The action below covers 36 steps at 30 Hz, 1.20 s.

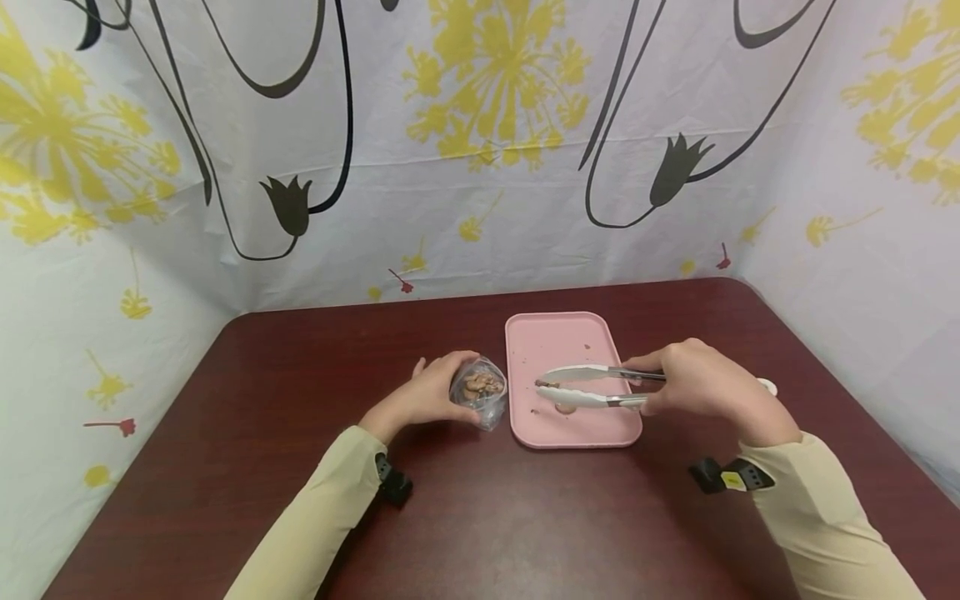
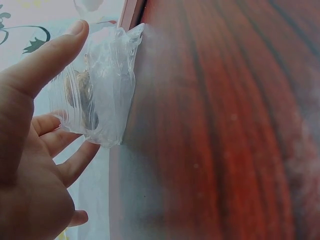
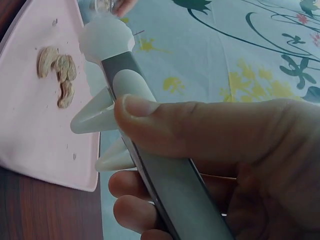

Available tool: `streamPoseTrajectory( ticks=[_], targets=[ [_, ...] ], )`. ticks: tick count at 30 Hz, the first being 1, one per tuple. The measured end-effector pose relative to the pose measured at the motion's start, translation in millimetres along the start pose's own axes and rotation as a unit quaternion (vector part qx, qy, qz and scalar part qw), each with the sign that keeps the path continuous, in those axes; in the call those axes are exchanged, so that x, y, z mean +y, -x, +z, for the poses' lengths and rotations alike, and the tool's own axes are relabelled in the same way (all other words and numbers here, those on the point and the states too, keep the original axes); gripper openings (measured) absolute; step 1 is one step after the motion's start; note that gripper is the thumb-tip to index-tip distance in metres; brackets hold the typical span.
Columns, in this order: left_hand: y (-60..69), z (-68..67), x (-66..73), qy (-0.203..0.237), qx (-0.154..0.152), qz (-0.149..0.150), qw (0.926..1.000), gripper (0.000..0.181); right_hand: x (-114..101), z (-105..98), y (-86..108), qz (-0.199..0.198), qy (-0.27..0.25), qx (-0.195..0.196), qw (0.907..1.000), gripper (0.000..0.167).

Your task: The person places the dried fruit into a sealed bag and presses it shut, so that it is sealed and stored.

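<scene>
My left hand (image 1: 429, 395) holds a clear plastic bag (image 1: 492, 414) upright on the table, thumb on one side and fingers on the other. Brown, wrinkled pieces (image 1: 482, 384) that look like unshelled peanuts lie inside its open top. In my right hand (image 1: 708, 385) I grip metal tongs (image 1: 636, 374) with white tips, thumb pressing along one arm. Their tips are spread apart over the pink tray (image 1: 557, 333). A few peanuts (image 3: 62, 67) lie together on that tray in the right wrist view; from the head view the tongs partly cover them.
The bag stands just left of the tray on a dark red-brown table (image 1: 480, 517). Small brown crumbs (image 1: 587, 347) dot the tray. A patterned cloth (image 1: 465, 233) hangs behind the table and along both sides. Each wrist wears a dark strapped device (image 1: 393, 482).
</scene>
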<state>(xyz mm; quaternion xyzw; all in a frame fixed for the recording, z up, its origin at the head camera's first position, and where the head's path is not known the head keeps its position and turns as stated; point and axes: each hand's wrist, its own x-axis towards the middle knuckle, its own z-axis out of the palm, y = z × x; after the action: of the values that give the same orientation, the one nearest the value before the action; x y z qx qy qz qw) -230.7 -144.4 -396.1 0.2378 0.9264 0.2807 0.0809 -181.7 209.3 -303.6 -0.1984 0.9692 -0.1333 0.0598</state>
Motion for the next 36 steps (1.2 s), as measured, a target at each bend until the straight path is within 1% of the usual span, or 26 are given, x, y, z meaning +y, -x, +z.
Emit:
streamPoseTrajectory(
  ticks=[4,10,14,18,22,29,36],
  targets=[
    [-0.7,0.1,-0.4,-0.002,0.0,-0.002,1.0,0.095,5,-1,4.1,-0.003,0.013,0.001,0.9999,0.049],
    [-1.1,0.3,-0.9,-0.002,-0.003,-0.004,1.0,0.095,12,-5,8.8,0.005,0.033,-0.001,0.9994,0.054],
    [-1.1,-0.2,-1.3,-0.003,-0.004,-0.002,1.0,0.095,16,-4,11.3,0.014,0.028,-0.011,0.9994,0.055],
    [-1.7,-0.5,-1.8,-0.001,-0.003,0.004,1.0,0.095,19,-2,13.7,0.012,0.026,-0.02,0.9994,0.055],
    [-2.6,0.0,-2.3,-0.004,-0.002,0.008,1.0,0.095,22,1,15.8,0.007,0.032,-0.02,0.9993,0.054],
    [-2.1,-0.1,-1.4,-0.004,-0.004,0.003,1.0,0.095,25,5,16.8,0.007,0.032,-0.027,0.9991,0.054],
    [-1.5,0.4,-1.3,-0.006,-0.003,0.001,1.0,0.095,27,8,16.3,-0.003,0.033,-0.02,0.9993,0.053]
  ],
)
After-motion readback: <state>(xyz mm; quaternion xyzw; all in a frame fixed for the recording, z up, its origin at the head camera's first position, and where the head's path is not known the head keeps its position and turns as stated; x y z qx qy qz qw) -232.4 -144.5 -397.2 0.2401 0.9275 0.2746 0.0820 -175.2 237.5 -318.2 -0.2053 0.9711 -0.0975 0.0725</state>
